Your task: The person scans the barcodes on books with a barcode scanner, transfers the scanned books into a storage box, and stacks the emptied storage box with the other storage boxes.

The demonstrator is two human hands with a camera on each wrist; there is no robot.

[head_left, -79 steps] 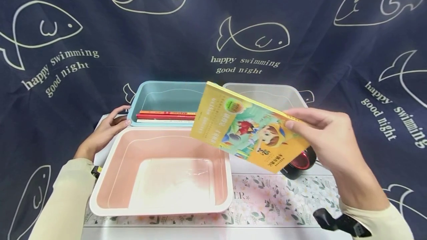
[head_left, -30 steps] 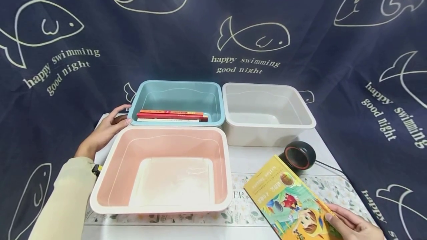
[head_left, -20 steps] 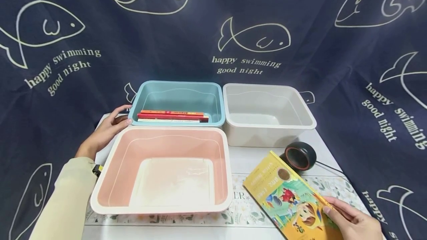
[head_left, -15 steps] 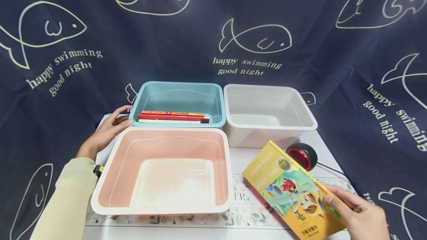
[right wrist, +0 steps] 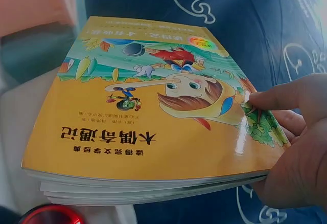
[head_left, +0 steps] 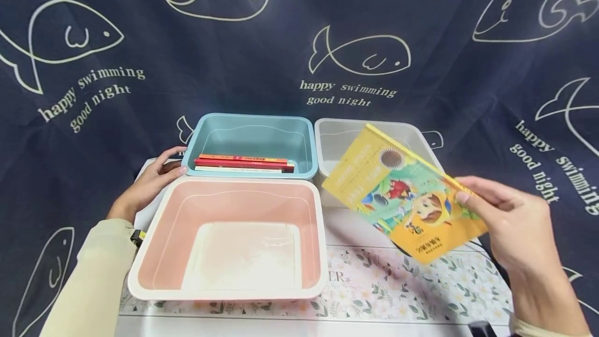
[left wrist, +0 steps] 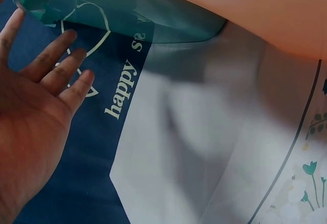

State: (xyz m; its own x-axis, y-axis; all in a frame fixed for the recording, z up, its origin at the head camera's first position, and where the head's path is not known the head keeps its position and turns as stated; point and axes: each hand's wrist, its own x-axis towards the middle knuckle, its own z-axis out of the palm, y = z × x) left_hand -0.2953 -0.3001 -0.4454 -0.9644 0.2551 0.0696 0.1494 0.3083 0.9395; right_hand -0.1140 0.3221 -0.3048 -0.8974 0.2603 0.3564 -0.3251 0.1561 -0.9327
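My right hand (head_left: pixel 519 222) pinches a yellow picture book (head_left: pixel 407 196) by its edge and holds it up over the table. In the right wrist view the book (right wrist: pixel 148 101) shows a long-nosed cartoon figure on its cover, with the thumb lying on top. My left hand (head_left: pixel 152 183) touches the left end of the blue bin (head_left: pixel 314 150). Its fingers (left wrist: pixel 64 70) look spread and mostly straight in the left wrist view. Inside the blue bin, several thin books (head_left: pixel 241 162) stand spine up along the near wall.
A pink bin (head_left: pixel 323 254) stands in front of the blue one. Behind the raised book is a grey-white bin (head_left: pixel 332 134), partly covered by it. A black device glowing red (right wrist: pixel 53 216) sits below the book. Dark fish-printed cloth (head_left: pixel 262 66) hangs behind.
The right hand went with the book from over the bins down to the table's right front, then lifted it up and back again. The left hand has stayed at the blue bin.
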